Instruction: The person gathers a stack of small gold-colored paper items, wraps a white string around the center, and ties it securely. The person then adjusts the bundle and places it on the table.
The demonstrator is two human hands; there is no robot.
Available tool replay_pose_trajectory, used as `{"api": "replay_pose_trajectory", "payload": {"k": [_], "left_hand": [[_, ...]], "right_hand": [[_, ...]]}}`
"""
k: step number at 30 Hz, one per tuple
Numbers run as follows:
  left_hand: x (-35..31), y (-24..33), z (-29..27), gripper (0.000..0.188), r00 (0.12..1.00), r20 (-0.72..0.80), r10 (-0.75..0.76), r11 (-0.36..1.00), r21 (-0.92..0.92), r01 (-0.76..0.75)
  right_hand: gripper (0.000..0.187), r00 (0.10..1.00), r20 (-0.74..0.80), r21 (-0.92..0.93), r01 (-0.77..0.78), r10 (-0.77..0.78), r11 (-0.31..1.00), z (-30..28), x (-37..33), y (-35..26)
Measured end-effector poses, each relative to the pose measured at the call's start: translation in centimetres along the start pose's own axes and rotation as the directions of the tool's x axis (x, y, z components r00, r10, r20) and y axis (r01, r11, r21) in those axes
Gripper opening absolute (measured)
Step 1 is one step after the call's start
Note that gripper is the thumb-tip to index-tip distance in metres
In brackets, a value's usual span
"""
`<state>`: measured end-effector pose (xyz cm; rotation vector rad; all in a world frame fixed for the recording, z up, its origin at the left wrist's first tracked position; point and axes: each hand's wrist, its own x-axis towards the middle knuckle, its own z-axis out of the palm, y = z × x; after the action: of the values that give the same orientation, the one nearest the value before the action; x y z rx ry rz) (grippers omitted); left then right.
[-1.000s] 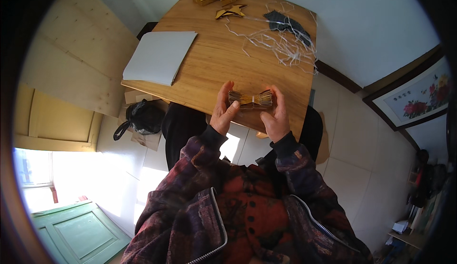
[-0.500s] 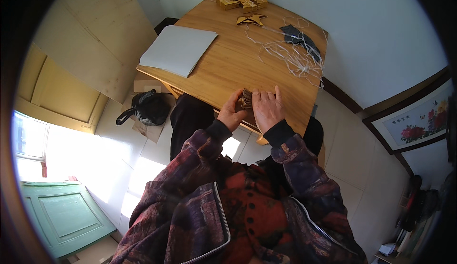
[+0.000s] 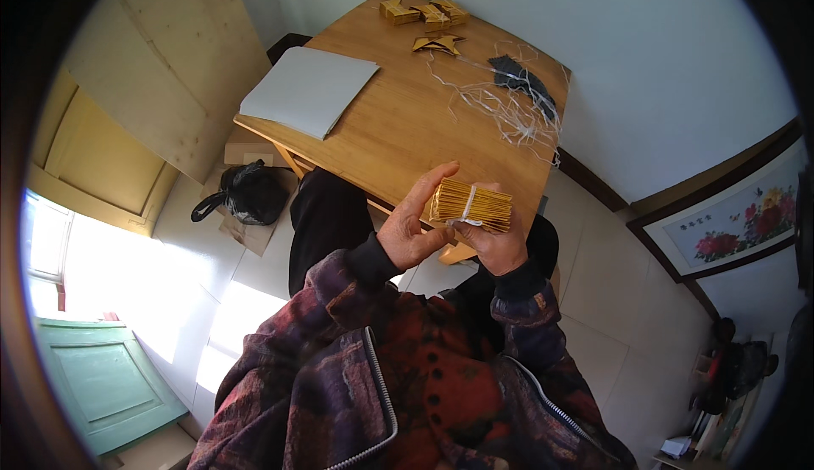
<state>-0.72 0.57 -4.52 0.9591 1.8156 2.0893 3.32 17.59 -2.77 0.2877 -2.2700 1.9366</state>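
Note:
A thick bundle of gold folded paper (image 3: 485, 207), tied round the middle with white string, is in my right hand (image 3: 502, 248). The right thumb and fingers hold it from the near side and beneath, with its many paper edges turned up. Beside the bundle's left end is my left hand (image 3: 411, 231), fingers stretched out and thumb apart from them. The left thumb tip comes close to the bundle's lower corner; whether it touches I cannot tell. Both hands are over the near edge of the wooden table (image 3: 398, 139).
Several tied gold paper bundles (image 3: 434, 18) and loose gold pieces (image 3: 438, 43) lie at the table's far end. Tangled white strings (image 3: 513, 114) and a dark grey cloth (image 3: 521, 80) are at the right. White sheets (image 3: 309, 90) lie left. A black plastic bag (image 3: 254, 194) rests on the floor.
The bundle has turned so its gold edges and white string show, and it has moved right and nearer. My left hand has opened from its end; my right hand has shifted beneath it.

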Motion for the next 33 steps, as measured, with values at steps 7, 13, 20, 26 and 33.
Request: {"api": "replay_pose_trajectory", "payload": {"k": [7,13,20,26,33], "left_hand": [[0.2,0.4,0.6,0.073,0.983,0.066,-0.170,0.914,-0.362,0.182],[1.0,-2.3,1.5,0.057,0.989,-0.043,-0.139,0.929,-0.353,0.115],[3.8,-4.5,1.5,0.057,0.983,-0.122,-0.134,0.953,-0.289,0.094],[5.2,-6.9,1.3,0.051,0.969,-0.179,-0.169,0.932,-0.350,0.098],[4.4,-9.8,0.9,0.044,0.953,-0.167,-0.253,0.928,-0.320,0.190]], "right_hand": [[0.036,1.000,0.023,0.079,-0.005,0.003,0.997,0.3,-0.1,0.4],[0.029,0.995,0.031,0.125,-0.094,0.090,0.988,0.3,0.5,2.4],[0.023,0.999,-0.013,-0.102,-0.037,0.036,0.994,-0.1,2.8,4.6],[0.023,1.000,-0.024,-0.091,0.018,-0.021,0.996,-0.7,3.7,6.9],[0.023,0.993,-0.076,-0.070,-0.100,0.094,0.993,0.6,4.1,10.2]]}}
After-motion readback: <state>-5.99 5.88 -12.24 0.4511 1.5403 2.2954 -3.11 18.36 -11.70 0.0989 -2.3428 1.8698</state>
